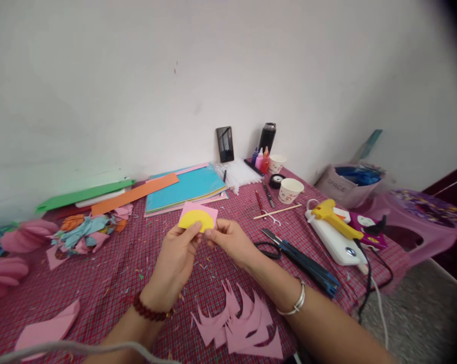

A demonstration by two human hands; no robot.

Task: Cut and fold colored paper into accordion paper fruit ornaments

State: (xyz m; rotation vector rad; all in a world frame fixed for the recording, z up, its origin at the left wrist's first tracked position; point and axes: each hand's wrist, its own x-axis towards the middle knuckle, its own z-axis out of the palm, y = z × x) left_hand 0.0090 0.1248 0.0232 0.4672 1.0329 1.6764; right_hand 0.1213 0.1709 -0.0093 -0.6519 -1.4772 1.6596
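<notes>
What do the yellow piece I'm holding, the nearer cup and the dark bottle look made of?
Yellow piece: craft paper or thin foam, perhaps; flat, matte, evenly coloured. Nearer cup: probably paper, smooth and pale, with small printed marks. Dark bottle: perhaps coated metal, given the silvery shine at its top; the body could be plastic.

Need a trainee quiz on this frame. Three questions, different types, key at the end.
1. True or false: the yellow piece covers part of the pink paper behind it.
2. Which wrist wears the dark red bead bracelet? A: right. B: left. C: neither.
3. How many white paper cups are in view?

Key: 1, true; 2, B; 3, two.
</notes>
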